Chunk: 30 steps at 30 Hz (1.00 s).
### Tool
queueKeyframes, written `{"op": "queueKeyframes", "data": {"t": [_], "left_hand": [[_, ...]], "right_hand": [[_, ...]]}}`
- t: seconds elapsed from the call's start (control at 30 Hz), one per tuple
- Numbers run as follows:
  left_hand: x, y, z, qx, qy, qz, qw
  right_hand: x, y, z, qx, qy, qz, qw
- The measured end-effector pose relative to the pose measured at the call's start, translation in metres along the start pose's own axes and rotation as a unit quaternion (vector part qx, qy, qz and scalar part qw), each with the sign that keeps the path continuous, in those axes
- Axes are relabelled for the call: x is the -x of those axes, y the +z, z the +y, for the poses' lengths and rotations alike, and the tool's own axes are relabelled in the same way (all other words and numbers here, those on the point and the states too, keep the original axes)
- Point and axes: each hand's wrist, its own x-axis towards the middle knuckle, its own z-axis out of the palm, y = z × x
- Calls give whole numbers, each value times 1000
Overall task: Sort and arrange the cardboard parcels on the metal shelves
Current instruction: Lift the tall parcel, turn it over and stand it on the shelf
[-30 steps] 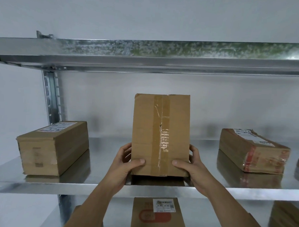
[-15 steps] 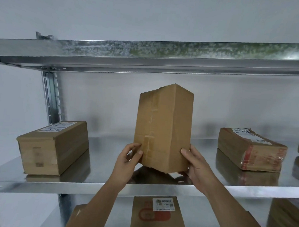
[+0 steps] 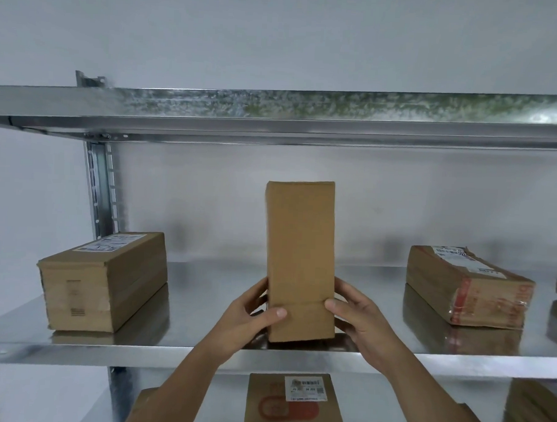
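Here, an upright parcel [image 3: 300, 259], long axis vertical, stands on the shelf [image 3: 200, 354]; left hand [image 3: 250, 318] and right hand [image 3: 358, 316] grasp its lower sides equally.

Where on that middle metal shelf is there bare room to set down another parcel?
Two bare stretches of the shiny metal shelf: between the labelled brown box at left and the tall upright cardboard box, and between that box and the red-taped flat parcel. The centre front is crowded by the left hand and right hand.
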Motion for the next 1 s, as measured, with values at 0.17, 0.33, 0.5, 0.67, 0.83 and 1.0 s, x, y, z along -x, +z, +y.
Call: {"op": "queueKeyframes", "data": {"t": [0.17,0.33,0.5,0.67,0.83,1.0], "left_hand": [[3,-1,3,-2,4,18,1000],[4,-1,4,-14,1,13,1000],[5,-2,5,-25,-4,17,1000],[4,-5,6,31,-58,41,997],[1,-5,5,43,-74,48,995],[-1,-7,1,37,-68,41,996]], "right_hand": [[-3,-1,4,10,29,-23,999],[-3,-1,4,5,28,-29,999],[-4,-3,6,19,31,-25,999],[-2,3,1,37,52,21,998],[-4,3,1,31,68,37,997],[-3,3,3,42,53,35,997]]}}
